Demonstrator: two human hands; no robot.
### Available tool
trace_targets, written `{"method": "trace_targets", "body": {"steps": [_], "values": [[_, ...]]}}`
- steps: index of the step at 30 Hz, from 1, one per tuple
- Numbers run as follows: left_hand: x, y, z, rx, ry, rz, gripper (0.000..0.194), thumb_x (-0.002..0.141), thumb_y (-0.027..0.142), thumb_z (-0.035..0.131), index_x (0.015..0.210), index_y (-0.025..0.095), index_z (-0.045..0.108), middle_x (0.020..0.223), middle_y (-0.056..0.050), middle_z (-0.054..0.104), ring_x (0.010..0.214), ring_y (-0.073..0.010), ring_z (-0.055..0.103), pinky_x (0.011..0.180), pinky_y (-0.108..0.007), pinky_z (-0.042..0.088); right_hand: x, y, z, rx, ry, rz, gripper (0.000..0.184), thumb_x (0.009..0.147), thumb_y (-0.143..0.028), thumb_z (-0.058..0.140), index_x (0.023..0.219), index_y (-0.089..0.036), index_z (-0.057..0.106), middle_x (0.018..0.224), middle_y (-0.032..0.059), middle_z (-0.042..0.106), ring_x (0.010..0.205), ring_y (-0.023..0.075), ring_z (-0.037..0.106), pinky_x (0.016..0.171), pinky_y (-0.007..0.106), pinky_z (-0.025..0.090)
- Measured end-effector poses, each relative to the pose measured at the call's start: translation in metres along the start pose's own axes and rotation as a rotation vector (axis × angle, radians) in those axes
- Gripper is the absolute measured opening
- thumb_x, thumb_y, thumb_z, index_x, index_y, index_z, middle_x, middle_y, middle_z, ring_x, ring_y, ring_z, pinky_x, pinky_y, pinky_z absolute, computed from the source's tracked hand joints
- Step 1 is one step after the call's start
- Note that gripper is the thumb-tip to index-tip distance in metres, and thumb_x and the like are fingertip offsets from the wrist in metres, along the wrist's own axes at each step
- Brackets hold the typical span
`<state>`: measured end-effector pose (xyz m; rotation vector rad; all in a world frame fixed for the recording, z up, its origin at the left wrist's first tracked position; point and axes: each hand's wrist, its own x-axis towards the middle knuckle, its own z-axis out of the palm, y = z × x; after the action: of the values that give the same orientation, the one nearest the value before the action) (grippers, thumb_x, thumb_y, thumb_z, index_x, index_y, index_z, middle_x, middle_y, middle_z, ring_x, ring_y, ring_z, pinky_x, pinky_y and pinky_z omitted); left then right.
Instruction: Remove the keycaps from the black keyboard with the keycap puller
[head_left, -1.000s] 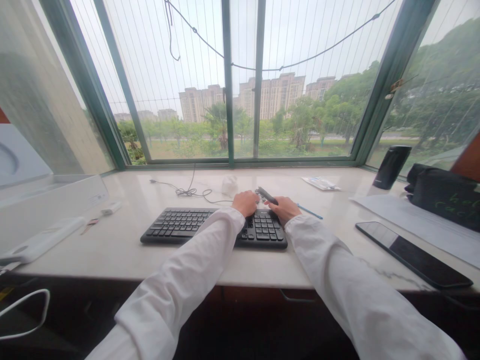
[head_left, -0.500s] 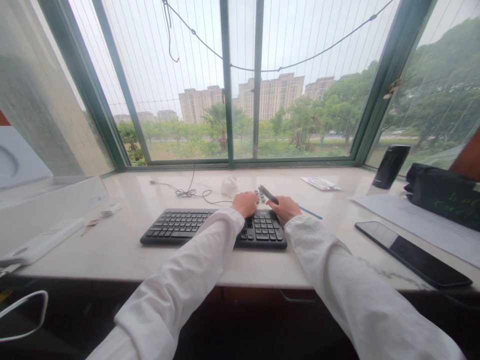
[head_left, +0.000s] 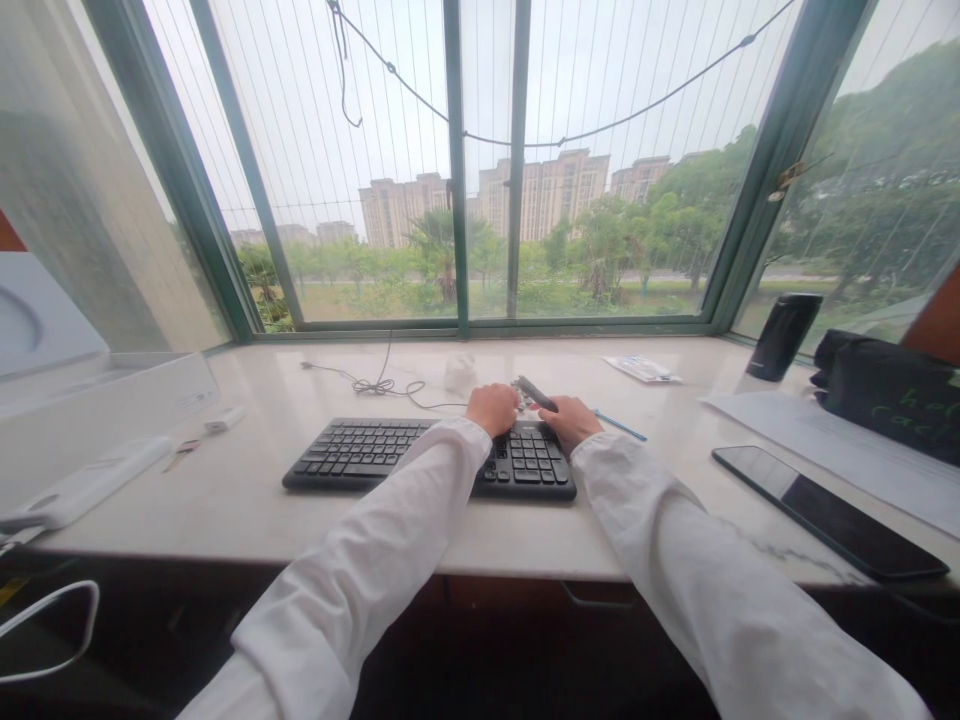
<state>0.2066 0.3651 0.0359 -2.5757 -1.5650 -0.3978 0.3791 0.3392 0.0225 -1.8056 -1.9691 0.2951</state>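
Observation:
A black keyboard [head_left: 360, 452] lies across the table, its number pad toward the right. At its back edge, right of the middle, my left hand [head_left: 493, 408] is closed with the fingers curled away; what they hold, if anything, is hidden. My right hand [head_left: 573, 424] is closed around a dark grey, stick-like tool [head_left: 538, 394] behind the number pad. The tool slants up to the left, toward my left hand. Between the hands, just past the keyboard, several small greyish pieces [head_left: 523, 398] lie in a cluster, too small to name.
A thin cable [head_left: 379, 386] and a crumpled whitish clump [head_left: 460, 372] lie behind the keyboard. To the right are a blue stick [head_left: 621, 425], a flat packet [head_left: 642, 369], a phone [head_left: 825, 510], papers [head_left: 840, 445] and a black cylinder [head_left: 784, 336]. A power strip [head_left: 105, 480] sits left.
Both hands stay almost where they were. A small reddish spot now shows by my right fingertips under the tool. The whole view has shifted very slightly.

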Motion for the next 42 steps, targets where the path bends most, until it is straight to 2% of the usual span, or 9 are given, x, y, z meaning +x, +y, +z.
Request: {"method": "trace_targets", "body": {"steps": [3,12,19,24,27,34,38,42], "values": [[0.0,-0.0009,0.002,0.011,-0.008,-0.031,0.025,0.083,0.021,0.051,0.097,0.023,0.071,0.109,-0.009,0.067,0.1,-0.0243,0.063,0.089,-0.037,0.047,0.0004,0.0002,0.0005,0.004,-0.025,-0.012,0.035,0.084,-0.037,0.05,0.107,-0.024,0.072,0.105,0.0063,0.072,0.097,0.0219,0.064,0.078,0.025,0.044],[-0.002,0.0014,-0.0006,0.008,-0.017,-0.003,0.027,0.088,0.028,0.047,0.097,0.028,0.072,0.113,-0.005,0.065,0.101,-0.0215,0.061,0.089,-0.034,0.046,0.0075,0.0046,0.0051,-0.004,-0.056,-0.016,0.04,0.082,-0.034,0.048,0.114,-0.025,0.069,0.107,0.0073,0.071,0.098,0.0246,0.063,0.08,0.028,0.043],[-0.0031,0.0,-0.0012,0.025,-0.018,-0.027,0.029,0.085,0.022,0.049,0.103,0.029,0.07,0.116,-0.004,0.064,0.102,-0.0206,0.061,0.089,-0.033,0.047,0.0065,0.0049,0.0047,0.026,-0.05,-0.049,0.032,0.082,-0.034,0.047,0.1,-0.027,0.073,0.106,0.0027,0.071,0.097,0.0225,0.063,0.083,0.028,0.042],[-0.0037,-0.0001,-0.0009,0.036,-0.021,-0.032,0.03,0.084,0.019,0.048,0.104,0.028,0.07,0.116,-0.005,0.063,0.103,-0.0206,0.061,0.09,-0.033,0.047,0.0081,0.0055,0.0067,0.006,-0.023,-0.024,0.039,0.082,-0.033,0.046,0.112,-0.023,0.068,0.109,0.0062,0.07,0.097,0.0247,0.063,0.08,0.029,0.043],[-0.0039,0.001,-0.0015,0.032,-0.024,-0.028,0.029,0.085,0.023,0.048,0.104,0.029,0.07,0.116,-0.005,0.063,0.102,-0.0208,0.061,0.089,-0.033,0.047,0.0091,0.0058,0.0077,-0.014,-0.034,-0.009,0.039,0.08,-0.033,0.047,0.11,-0.022,0.069,0.105,0.0082,0.071,0.094,0.0268,0.063,0.077,0.031,0.043],[-0.004,0.0001,-0.0013,0.023,-0.01,-0.028,0.028,0.083,0.024,0.051,0.103,0.03,0.07,0.115,-0.004,0.064,0.101,-0.0204,0.062,0.089,-0.032,0.048,0.0061,0.0047,0.0055,0.014,-0.046,-0.05,0.035,0.08,-0.033,0.046,0.104,-0.029,0.072,0.109,0.0021,0.07,0.099,0.0239,0.063,0.083,0.03,0.042],[-0.0037,-0.0002,-0.0014,0.026,0.007,-0.035,0.03,0.083,0.02,0.05,0.103,0.03,0.07,0.116,-0.003,0.064,0.102,-0.02,0.062,0.089,-0.032,0.048,0.0066,0.0057,0.006,0.019,-0.036,-0.051,0.035,0.081,-0.032,0.044,0.103,-0.028,0.072,0.109,0.0025,0.07,0.099,0.0236,0.063,0.084,0.03,0.042],[-0.0031,0.0012,-0.002,0.036,0.016,-0.047,0.027,0.086,0.024,0.047,0.098,0.025,0.072,0.111,-0.006,0.066,0.099,-0.0218,0.063,0.087,-0.034,0.049,0.0087,0.0072,0.0081,0.0,-0.025,-0.029,0.039,0.081,-0.033,0.046,0.111,-0.027,0.069,0.11,0.005,0.07,0.099,0.0257,0.063,0.083,0.031,0.043]]}}
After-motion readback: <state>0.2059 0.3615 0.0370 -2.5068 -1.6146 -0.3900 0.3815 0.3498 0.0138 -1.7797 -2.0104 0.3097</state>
